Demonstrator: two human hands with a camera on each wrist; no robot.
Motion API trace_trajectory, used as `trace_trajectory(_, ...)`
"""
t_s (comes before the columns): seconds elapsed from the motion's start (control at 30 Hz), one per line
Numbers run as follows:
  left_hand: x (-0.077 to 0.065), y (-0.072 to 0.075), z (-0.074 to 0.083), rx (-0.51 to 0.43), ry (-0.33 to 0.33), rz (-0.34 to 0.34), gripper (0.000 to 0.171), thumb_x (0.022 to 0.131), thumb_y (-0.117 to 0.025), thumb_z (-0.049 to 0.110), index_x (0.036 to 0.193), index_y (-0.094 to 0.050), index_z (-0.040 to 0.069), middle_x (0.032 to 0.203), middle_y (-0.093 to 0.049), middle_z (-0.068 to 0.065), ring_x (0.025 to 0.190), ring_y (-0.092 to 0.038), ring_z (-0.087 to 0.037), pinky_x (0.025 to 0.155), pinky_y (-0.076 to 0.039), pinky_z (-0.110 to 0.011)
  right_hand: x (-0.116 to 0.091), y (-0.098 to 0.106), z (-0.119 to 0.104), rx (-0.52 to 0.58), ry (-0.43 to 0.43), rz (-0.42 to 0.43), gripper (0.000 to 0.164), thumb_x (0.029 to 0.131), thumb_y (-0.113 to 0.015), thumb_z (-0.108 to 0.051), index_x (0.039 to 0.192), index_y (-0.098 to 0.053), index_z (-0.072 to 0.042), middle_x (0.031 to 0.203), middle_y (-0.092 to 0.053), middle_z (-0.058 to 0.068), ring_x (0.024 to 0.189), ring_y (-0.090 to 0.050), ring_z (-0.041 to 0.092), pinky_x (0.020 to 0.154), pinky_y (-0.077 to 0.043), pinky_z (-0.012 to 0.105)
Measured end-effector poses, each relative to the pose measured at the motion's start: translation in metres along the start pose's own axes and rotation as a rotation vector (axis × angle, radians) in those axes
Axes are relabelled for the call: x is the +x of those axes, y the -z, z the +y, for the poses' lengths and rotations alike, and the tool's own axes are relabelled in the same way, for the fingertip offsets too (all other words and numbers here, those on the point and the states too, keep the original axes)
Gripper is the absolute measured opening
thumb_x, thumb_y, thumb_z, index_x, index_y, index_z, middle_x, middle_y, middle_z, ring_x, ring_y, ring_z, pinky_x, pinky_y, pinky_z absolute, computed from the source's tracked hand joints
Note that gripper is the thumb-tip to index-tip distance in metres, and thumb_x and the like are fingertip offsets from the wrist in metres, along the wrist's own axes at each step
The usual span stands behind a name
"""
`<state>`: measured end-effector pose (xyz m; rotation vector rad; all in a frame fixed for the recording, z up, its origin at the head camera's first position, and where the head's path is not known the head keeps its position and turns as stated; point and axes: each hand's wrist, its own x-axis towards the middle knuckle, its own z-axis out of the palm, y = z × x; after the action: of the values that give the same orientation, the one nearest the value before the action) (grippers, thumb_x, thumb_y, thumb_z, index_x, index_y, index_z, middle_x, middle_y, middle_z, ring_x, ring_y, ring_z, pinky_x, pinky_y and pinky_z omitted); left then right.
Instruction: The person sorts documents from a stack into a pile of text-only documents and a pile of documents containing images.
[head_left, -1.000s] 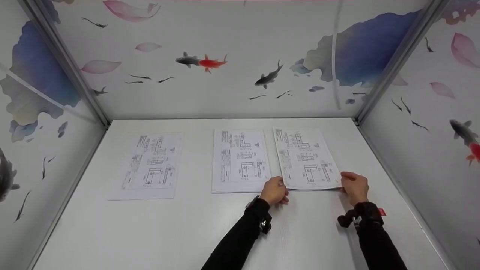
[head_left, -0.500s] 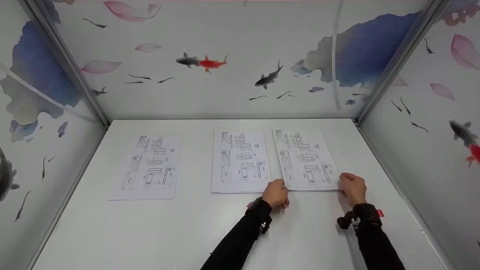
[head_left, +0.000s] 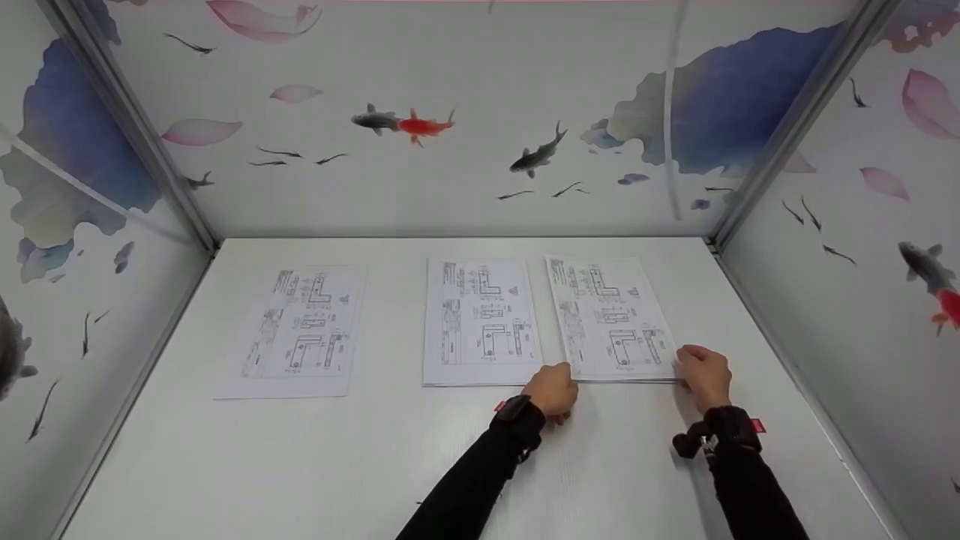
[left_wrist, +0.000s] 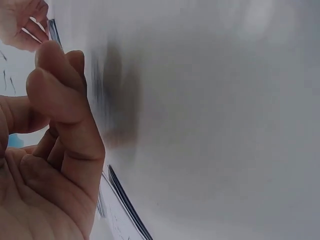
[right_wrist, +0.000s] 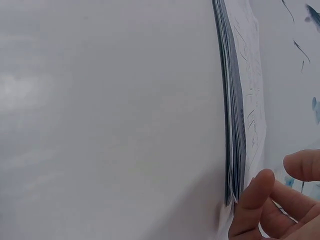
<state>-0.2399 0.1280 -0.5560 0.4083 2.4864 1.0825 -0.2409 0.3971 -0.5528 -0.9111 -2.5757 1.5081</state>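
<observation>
A stack of printed paper sheets (head_left: 611,322) with technical drawings lies at the right of the table. In the head view my left hand (head_left: 553,390), fingers bent, is at its near left corner. The left wrist view shows the left hand (left_wrist: 62,145) hiding the stack behind its fingers, so I cannot tell if it grips the paper. My right hand (head_left: 705,375) is at the near right corner. Seen from the right wrist, the right hand (right_wrist: 280,205) has relaxed fingers close against the end of the layered stack (right_wrist: 232,110), its thumb apart from them.
Just left of the left hand lies a second stack of drawing sheets (head_left: 480,330). Farther left on the white table (head_left: 337,465) is a third drawing sheet or stack (head_left: 300,337). Walls (head_left: 465,187) with painted fish and petals enclose the table at the back and both sides.
The right stack's near edge has lowered slightly and lies flatter. My left hand has shifted a little toward me, and my right hand slightly left. The other two sets of sheets stay put.
</observation>
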Motion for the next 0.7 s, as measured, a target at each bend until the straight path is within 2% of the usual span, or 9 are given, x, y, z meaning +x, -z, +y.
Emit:
trace_trajectory(0.13, 0.000, 0.012, -0.004, -0.016, -0.016, -0.007, 0.011, 0.099, -0.049, 0.014, 0.100, -0.058, 0.008, 0.054, -0.058, 0.000, 0.039, -0.054, -0.013, 0.036, -0.042, -0.025, -0.001, -0.003, -0.003, -0.005, 0.050, 0.044, 0.049, 0.101, -0.044, -0.025, 0.141, -0.047, 0.004, 0.142, -0.050, 0.025, 0.126, -0.050, 0.033, 0.091, -0.049, 0.035)
trace_trajectory(0.23, 0.000, 0.022, -0.009, -0.036, -0.019, 0.004, 0.025, 0.099, -0.050, 0.016, 0.121, -0.057, 0.006, 0.057, -0.058, 0.000, 0.041, -0.054, -0.013, 0.037, -0.042, -0.025, -0.001, -0.005, -0.005, -0.011, 0.095, 0.093, 0.047, 0.101, -0.044, -0.024, 0.140, -0.050, 0.003, 0.139, -0.053, 0.025, 0.129, -0.050, 0.034, 0.101, -0.043, 0.041)
trace_trajectory(0.3, 0.000, 0.029, -0.012, -0.047, -0.018, 0.015, 0.038, 0.100, -0.050, 0.017, 0.136, -0.052, 0.006, 0.059, -0.059, 0.001, 0.043, -0.054, -0.012, 0.040, -0.041, -0.025, -0.001, -0.008, -0.007, -0.016, 0.114, 0.115, 0.045, 0.101, -0.045, -0.024, 0.138, -0.052, 0.002, 0.136, -0.056, 0.024, 0.124, -0.053, 0.034, 0.097, -0.045, 0.040)
trace_trajectory(0.37, 0.000, 0.034, -0.015, -0.051, -0.022, 0.024, 0.044, 0.100, -0.051, 0.018, 0.143, -0.047, 0.007, 0.062, -0.060, 0.002, 0.045, -0.054, -0.012, 0.042, -0.041, -0.025, -0.001, -0.010, -0.008, -0.027, 0.127, 0.127, 0.043, 0.101, -0.046, -0.024, 0.135, -0.055, 0.000, 0.132, -0.058, 0.023, 0.117, -0.056, 0.032, 0.088, -0.047, 0.034)
trace_trajectory(0.43, -0.001, 0.039, -0.018, -0.041, -0.039, 0.038, 0.045, 0.100, -0.051, 0.018, 0.144, -0.047, 0.008, 0.065, -0.061, 0.003, 0.047, -0.055, -0.011, 0.044, -0.041, -0.024, -0.002, -0.013, -0.010, -0.028, 0.137, 0.123, 0.042, 0.102, -0.045, -0.025, 0.134, -0.057, -0.001, 0.131, -0.059, 0.021, 0.113, -0.057, 0.029, 0.079, -0.048, 0.028)
trace_trajectory(0.5, -0.001, 0.044, -0.022, -0.020, -0.062, 0.056, 0.041, 0.100, -0.051, 0.018, 0.140, -0.051, 0.008, 0.067, -0.063, 0.003, 0.047, -0.055, -0.010, 0.046, -0.041, -0.024, -0.002, -0.016, -0.012, -0.030, 0.147, 0.110, 0.041, 0.102, -0.045, -0.026, 0.133, -0.058, -0.002, 0.131, -0.060, 0.020, 0.113, -0.057, 0.028, 0.077, -0.046, 0.025)
trace_trajectory(0.7, -0.002, 0.058, -0.031, 0.021, -0.147, 0.137, 0.029, 0.100, -0.052, 0.017, 0.124, -0.065, 0.005, 0.085, -0.071, -0.001, 0.055, -0.056, -0.007, 0.054, -0.044, -0.022, -0.005, -0.030, -0.018, -0.035, 0.191, 0.069, 0.039, 0.102, -0.048, -0.026, 0.130, -0.061, -0.003, 0.131, -0.060, 0.019, 0.119, -0.054, 0.029, 0.090, -0.041, 0.033)
